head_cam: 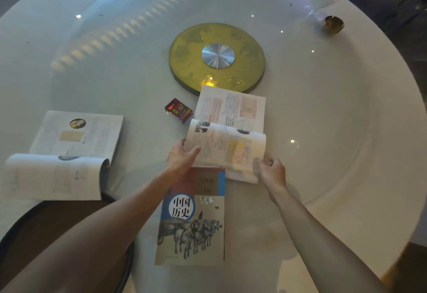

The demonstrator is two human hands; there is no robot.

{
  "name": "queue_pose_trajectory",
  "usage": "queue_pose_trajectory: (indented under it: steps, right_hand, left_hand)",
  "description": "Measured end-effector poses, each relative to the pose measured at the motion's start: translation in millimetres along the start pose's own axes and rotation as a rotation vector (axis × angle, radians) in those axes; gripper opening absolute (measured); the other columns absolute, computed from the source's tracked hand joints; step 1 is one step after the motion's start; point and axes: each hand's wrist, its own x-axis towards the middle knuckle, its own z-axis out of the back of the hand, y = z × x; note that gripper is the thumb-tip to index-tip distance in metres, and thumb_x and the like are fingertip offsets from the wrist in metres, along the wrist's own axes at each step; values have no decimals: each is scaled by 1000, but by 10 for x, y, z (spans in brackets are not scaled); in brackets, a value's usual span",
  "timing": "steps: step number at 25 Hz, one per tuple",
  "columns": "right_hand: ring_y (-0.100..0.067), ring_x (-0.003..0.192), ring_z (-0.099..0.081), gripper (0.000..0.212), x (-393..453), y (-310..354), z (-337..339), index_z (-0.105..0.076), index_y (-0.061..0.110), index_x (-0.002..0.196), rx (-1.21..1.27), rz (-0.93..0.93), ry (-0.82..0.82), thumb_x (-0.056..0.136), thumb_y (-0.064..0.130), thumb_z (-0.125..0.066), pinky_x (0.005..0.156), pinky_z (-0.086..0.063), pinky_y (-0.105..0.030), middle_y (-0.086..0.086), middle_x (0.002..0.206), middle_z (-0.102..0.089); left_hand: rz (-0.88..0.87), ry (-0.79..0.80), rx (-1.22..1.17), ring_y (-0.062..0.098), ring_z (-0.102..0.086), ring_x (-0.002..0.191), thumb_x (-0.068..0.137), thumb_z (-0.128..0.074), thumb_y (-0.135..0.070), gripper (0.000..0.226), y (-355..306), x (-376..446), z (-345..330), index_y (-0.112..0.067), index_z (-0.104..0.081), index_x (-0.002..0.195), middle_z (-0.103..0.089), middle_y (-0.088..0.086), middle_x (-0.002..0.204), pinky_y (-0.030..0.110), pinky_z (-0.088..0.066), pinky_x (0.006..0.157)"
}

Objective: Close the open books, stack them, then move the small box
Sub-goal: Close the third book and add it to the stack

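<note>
While the left hand [181, 157] lies open, palm up and fingers spread, against the near left edge of the middle open book [227, 131], the right hand [270, 170] pinches that book's near right corner, where a sheaf of pages curls up and over. The far pages of this book lie flat, reaching the gold turntable disc [217, 58] at the table's centre. Just left of the book's far half sits the small box [178, 110], dark red, tilted on the glass and apart from both hands. A closed book [191, 218] with horses on its cover lies near the person, its far end tucked under the book being handled. Well to the left a second open book [67, 154] rests with its near pages bowed. At the far right of the round table [346, 131] stands what may be a small brass bowl [332, 24].
</note>
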Motion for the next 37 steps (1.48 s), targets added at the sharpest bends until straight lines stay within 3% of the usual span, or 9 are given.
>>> queue_pose_trajectory:
  steps: [2, 5, 7, 10, 16, 22, 27, 30, 37]
  right_hand:
    - [-25, 103, -59, 45, 141, -2, 15, -63, -1, 128, 51, 0, 6, 95, 30, -66, 91, -48, -37, -7, 110, -61]
    - [-21, 81, -58, 49, 271, -37, -23, -69, -9, 101, 82, -22, 111, 89, 38, -62, 71, -46, -37, -6, 84, -65]
    - [-22, 77, -60, 53, 326, -31, -44, -70, -7, 95, 88, -58, 167, 84, 44, -61, 69, -45, -35, -8, 83, -68]
    - [-24, 81, -62, 26, 442, 91, -11, -66, 7, 83, 130, -59, 150, 91, 31, -61, 74, -51, -40, -8, 85, -68]
    - [-22, 83, -64, 11, 584, 365, 254, -64, 19, 89, 287, 24, 66, 97, 26, -63, 77, -52, -40, -5, 94, -68]
    - [-24, 80, -69, 17, 351, 251, 503, -65, 14, 107, 418, -59, 57, 91, 9, -68, 74, -57, -40, -9, 100, -73]
    - [-18, 63, -67, 17, -72, 102, 804, -72, 8, 87, 565, -104, 48, 87, -3, -59, 50, -51, -24, -9, 83, -72]
    - [-23, 69, -68, 21, -354, -84, 1035, -73, 5, 83, 642, -145, 57, 82, 3, -52, 56, -46, -30, -7, 80, -75]
    - [-25, 84, -73, 35, -878, -580, 1354, -71, 5, 99, 720, -125, 121, 83, -5, -42, 70, -56, -36, -11, 102, -80]
  left_hand:
    - [26, -7, 39, 29, -60, 126, 98, -62, -35, 55, -47, 145, -91, -9, -50, 145, -61, 11, 139, 38, -49, 98]
    - [83, -66, 122, 31, -65, 111, 97, -60, -43, 46, 4, 398, -181, -8, -62, 125, -67, 13, 124, 41, -54, 92]
    - [130, -84, 111, 33, -66, 108, 94, -60, -49, 49, 52, 513, -200, -7, -64, 120, -68, 14, 119, 47, -56, 93]
    - [106, -78, 104, 31, -66, 110, 95, -60, -47, 48, -39, 566, -195, -11, -63, 126, -68, 10, 121, 46, -55, 93]
    - [40, -15, -310, 22, -67, 96, 95, -69, -27, 42, -489, 557, -106, -21, -55, 134, -67, 4, 115, 44, -58, 77]
    - [87, 109, -327, 13, -72, 81, 88, -77, -12, 43, -308, 266, -121, -9, -66, 130, -73, -2, 98, 27, -57, 58]
    - [114, 172, -404, 24, -75, 89, 84, -81, -10, 50, -157, -94, -194, -11, -64, 130, -74, 7, 107, 37, -62, 73]
    - [142, 208, -455, 31, -75, 99, 81, -83, -10, 60, -75, -257, -290, -11, -60, 136, -72, 11, 113, 47, -60, 92]
    - [143, 253, -522, 32, -73, 92, 83, -79, -10, 44, -42, -558, -460, -10, -68, 125, -74, 22, 114, 47, -59, 93]
